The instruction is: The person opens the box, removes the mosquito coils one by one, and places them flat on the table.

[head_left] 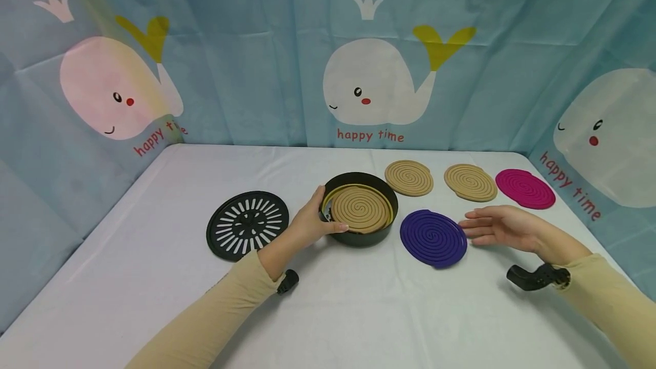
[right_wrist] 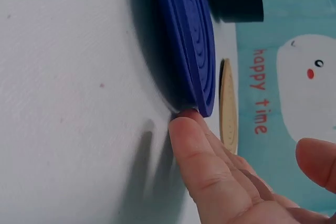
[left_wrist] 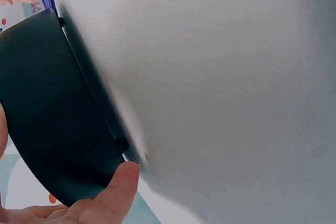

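Note:
A round black tin (head_left: 361,239) stands mid-table with a tan spiral coil (head_left: 361,208), like a mosquito coil, lying inside a yellow-edged ring. My left hand (head_left: 307,222) grips the tin's left side, thumb near its front rim. The left wrist view shows the tin's dark side wall (left_wrist: 50,103) with fingers round it. To the right of the tin lies a purple spiral coil (head_left: 433,239). My right hand (head_left: 504,230), fingers extended, is at this coil's right edge; in the right wrist view a fingertip touches the purple coil (right_wrist: 184,40).
A black slotted lid (head_left: 249,222) lies left of the tin. Behind and right are two more tan coils (head_left: 409,177) and a magenta coil (head_left: 525,188). A blue curtain with whales (head_left: 379,81) closes off the back of the white table (head_left: 359,306).

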`<action>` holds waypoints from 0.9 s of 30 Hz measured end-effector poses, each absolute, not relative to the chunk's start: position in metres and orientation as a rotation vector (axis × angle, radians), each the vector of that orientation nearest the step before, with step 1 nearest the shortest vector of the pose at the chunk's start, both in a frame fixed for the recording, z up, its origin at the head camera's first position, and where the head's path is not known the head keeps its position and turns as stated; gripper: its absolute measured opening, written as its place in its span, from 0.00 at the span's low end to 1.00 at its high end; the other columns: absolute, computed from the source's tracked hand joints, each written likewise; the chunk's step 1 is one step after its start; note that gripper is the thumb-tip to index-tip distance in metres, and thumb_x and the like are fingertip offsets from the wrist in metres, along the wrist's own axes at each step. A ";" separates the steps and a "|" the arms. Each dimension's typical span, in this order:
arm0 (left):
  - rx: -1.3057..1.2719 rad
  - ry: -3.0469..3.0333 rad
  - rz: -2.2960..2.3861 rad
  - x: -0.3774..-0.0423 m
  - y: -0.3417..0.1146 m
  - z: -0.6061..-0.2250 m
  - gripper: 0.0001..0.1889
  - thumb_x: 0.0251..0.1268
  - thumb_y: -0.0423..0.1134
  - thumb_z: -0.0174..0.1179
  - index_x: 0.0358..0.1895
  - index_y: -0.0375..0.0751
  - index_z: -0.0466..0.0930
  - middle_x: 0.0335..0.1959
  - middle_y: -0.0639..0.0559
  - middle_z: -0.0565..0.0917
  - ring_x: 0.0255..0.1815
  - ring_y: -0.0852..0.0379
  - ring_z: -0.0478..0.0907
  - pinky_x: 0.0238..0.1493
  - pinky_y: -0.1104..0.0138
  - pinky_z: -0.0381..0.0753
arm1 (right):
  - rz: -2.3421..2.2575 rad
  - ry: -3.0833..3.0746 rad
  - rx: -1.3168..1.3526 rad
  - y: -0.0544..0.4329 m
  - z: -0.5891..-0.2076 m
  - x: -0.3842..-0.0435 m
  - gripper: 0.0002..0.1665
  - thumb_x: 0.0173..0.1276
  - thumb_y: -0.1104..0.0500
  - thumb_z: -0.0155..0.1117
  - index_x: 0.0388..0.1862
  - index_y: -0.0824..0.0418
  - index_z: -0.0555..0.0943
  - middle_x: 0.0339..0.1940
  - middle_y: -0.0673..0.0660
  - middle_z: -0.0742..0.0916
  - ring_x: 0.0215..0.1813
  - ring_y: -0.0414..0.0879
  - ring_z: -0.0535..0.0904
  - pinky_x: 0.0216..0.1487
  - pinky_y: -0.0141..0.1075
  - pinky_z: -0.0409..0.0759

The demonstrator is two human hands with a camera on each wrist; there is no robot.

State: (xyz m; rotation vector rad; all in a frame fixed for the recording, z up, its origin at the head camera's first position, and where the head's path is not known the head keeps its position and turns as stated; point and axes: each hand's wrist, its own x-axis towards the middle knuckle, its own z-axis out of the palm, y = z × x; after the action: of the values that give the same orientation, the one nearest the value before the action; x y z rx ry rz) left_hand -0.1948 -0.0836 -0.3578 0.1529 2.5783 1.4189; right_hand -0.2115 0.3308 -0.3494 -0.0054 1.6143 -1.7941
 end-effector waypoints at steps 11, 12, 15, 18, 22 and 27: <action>0.144 2.574 1.416 -0.195 -0.083 -0.357 0.55 0.55 0.42 0.73 0.79 0.39 0.41 0.79 0.44 0.45 0.77 0.44 0.45 0.74 0.52 0.50 | -1.955 1.411 -0.114 0.332 -0.334 -0.210 0.24 0.81 0.64 0.34 0.45 0.62 0.82 0.49 0.61 0.86 0.53 0.52 0.83 0.55 0.44 0.80; 0.143 2.573 1.417 -0.195 -0.083 -0.357 0.55 0.55 0.41 0.73 0.79 0.39 0.41 0.79 0.44 0.45 0.77 0.44 0.45 0.74 0.52 0.50 | -1.968 1.397 -0.130 0.331 -0.332 -0.210 0.24 0.81 0.64 0.34 0.46 0.63 0.82 0.49 0.61 0.86 0.53 0.52 0.83 0.55 0.43 0.80; 0.142 2.570 1.419 -0.194 -0.083 -0.357 0.55 0.55 0.41 0.73 0.79 0.39 0.41 0.79 0.44 0.45 0.77 0.44 0.45 0.74 0.52 0.50 | -1.997 1.358 -0.159 0.326 -0.325 -0.212 0.25 0.81 0.64 0.33 0.47 0.63 0.83 0.50 0.61 0.85 0.54 0.53 0.82 0.55 0.43 0.80; 0.144 2.571 1.417 -0.194 -0.083 -0.357 0.55 0.55 0.42 0.73 0.79 0.39 0.41 0.79 0.44 0.44 0.77 0.44 0.45 0.74 0.52 0.50 | -2.003 1.338 -0.188 0.319 -0.319 -0.214 0.26 0.81 0.64 0.32 0.49 0.63 0.83 0.51 0.61 0.85 0.55 0.53 0.82 0.56 0.42 0.79; 0.145 2.575 1.414 -0.193 -0.083 -0.357 0.55 0.55 0.42 0.73 0.79 0.39 0.41 0.79 0.43 0.45 0.77 0.43 0.45 0.74 0.52 0.50 | -2.010 1.336 -0.204 0.305 -0.311 -0.217 0.26 0.81 0.63 0.33 0.49 0.63 0.84 0.52 0.61 0.84 0.55 0.53 0.82 0.57 0.42 0.79; 0.147 2.577 1.418 -0.193 -0.083 -0.357 0.55 0.55 0.42 0.73 0.79 0.39 0.41 0.79 0.43 0.45 0.77 0.43 0.45 0.74 0.52 0.50 | -2.004 1.427 -0.187 0.283 -0.303 -0.219 0.23 0.81 0.63 0.36 0.47 0.61 0.83 0.50 0.61 0.85 0.53 0.52 0.83 0.54 0.41 0.80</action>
State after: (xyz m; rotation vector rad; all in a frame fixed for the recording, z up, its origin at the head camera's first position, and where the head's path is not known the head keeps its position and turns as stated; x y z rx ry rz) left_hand -0.1930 -0.0832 -0.3568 0.1466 2.5770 1.4178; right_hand -0.2191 0.2828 -0.3026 -0.1872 1.4269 -2.0044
